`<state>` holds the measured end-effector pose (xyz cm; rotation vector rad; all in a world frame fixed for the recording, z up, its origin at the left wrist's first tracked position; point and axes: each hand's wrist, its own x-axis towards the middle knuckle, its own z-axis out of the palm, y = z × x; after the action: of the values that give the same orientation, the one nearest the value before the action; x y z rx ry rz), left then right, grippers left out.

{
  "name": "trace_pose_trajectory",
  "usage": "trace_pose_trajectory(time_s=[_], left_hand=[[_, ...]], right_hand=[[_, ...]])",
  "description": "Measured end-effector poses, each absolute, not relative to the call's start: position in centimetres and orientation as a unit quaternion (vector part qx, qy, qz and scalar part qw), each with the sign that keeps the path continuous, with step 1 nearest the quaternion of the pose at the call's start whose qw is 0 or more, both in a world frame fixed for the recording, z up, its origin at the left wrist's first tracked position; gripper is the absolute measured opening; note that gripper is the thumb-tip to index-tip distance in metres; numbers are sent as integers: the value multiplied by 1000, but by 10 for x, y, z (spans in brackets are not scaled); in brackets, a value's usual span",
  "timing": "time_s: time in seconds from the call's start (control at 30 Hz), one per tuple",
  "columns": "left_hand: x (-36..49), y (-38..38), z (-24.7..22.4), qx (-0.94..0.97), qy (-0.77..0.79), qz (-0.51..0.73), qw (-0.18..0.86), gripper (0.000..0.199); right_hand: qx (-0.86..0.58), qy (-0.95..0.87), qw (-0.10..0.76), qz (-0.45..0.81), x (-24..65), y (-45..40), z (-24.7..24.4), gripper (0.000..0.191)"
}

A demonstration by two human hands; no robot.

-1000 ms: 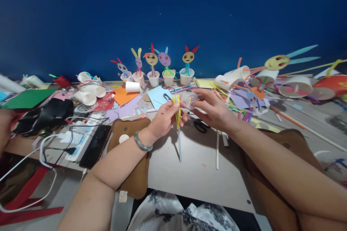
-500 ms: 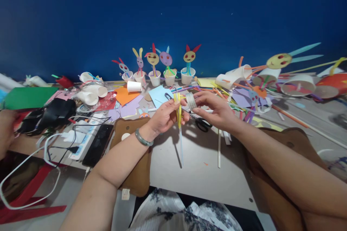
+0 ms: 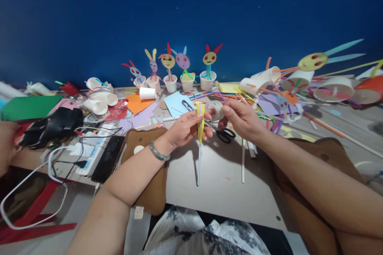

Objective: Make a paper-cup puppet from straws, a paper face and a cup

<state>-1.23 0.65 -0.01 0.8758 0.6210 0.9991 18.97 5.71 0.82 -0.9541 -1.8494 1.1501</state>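
Note:
My left hand (image 3: 189,127) pinches a yellow strip (image 3: 201,123), bent over at the top, together with a thin pale straw (image 3: 199,163) that points down towards the table. In my right hand (image 3: 239,117) is a roll of clear tape (image 3: 214,110), held between thumb and fingers just right of the yellow strip. I cannot tell whether tape runs from the roll to the strip. Black-handled scissors (image 3: 226,135) lie on the table below the right hand, their blades partly hidden by the fingers. A white paper stick (image 3: 243,163) lies beneath my right wrist.
Paper cups with straw-and-paper rabbit figures (image 3: 208,81) stand along the blue wall. More cups lie tipped at right (image 3: 333,89). At left are a phone (image 3: 108,159), a power strip (image 3: 92,153) with cables, and another person's hand (image 3: 8,147). Brown pads (image 3: 146,175) flank the table's front.
The tape roll has turned so its round side faces me more, and my right hand has shifted slightly right. The pale straw's lower end has swung a little left.

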Motion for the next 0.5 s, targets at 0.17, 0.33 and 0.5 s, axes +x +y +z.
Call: trace_pose_trajectory(time_s=[0.17,0.33,0.5], left_hand=[[-12,6,3,409,310,443,735,32],[-10,8,4,393,325,447,735,32],[-12,15,-5,339,347,478,732,27]], right_hand=[[-366,-669,349,545,187,62,12,53],[-360,-644,334,587,186,63,11,47],[-346,-687,385,510,183,53,4,53]])
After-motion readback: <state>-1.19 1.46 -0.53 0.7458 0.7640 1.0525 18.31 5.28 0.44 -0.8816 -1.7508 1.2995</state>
